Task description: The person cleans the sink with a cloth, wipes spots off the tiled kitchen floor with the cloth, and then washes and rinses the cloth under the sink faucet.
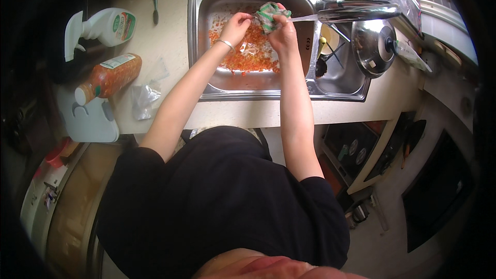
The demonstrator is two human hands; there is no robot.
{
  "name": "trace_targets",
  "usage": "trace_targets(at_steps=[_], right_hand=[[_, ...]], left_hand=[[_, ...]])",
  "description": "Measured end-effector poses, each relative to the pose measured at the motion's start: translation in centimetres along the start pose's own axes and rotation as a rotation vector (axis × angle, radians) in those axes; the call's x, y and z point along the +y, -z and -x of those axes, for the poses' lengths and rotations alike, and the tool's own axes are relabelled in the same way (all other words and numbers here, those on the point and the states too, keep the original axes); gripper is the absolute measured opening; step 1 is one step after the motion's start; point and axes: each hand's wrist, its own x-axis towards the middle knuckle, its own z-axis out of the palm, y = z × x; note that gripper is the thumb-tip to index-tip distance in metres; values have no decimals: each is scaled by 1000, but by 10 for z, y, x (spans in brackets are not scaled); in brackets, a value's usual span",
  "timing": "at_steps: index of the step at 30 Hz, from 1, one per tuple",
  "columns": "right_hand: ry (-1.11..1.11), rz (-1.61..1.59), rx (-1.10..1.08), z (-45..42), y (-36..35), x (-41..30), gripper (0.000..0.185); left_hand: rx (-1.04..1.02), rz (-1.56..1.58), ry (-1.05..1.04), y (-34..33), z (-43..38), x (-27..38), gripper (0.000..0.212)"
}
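Note:
My right hand (284,33) grips a wet-looking cloth with green stripes (268,16) over the large basin of the steel sink (254,95). A stream of water (304,18) from the faucet (354,11) reaches the cloth and hand. Left of the cloth, my left hand (235,29) hovers over the basin with thumb and fingers drawn together, and nothing shows between them. Beneath both hands, chopped orange-red bits (248,60), perhaps chili sauce, are spread across the basin floor.
On the counter at left lie a white spray bottle (114,27), a plastic bottle of red chopped sauce (120,73), a crumpled clear bag (143,100) and a grey board (91,120). A metal pot lid (372,52) leans by the small basin (343,81), which holds utensils.

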Motion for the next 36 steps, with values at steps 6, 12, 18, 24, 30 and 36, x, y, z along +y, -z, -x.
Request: trace_targets(at_steps=[6,12,18,24,30,36], right_hand=[[4,133,129,11,27,16,28],[-9,65,-30,11,14,14,37],[67,-45,-29,6,10,5,36],[-177,-586,221,11,32,8,25],[-94,-675,609,9,115,-41,26],[-93,-245,783,7,102,-28,25]], left_hand=[[-152,242,142,-18,-2,19,20],[-92,384,-64,-32,-2,28,20],[-134,-69,-200,-31,-2,64,16],[104,-6,-218,2,-4,52,15],[-131,-55,-65,0,8,23,21],[-197,-53,-125,2,9,-6,22]])
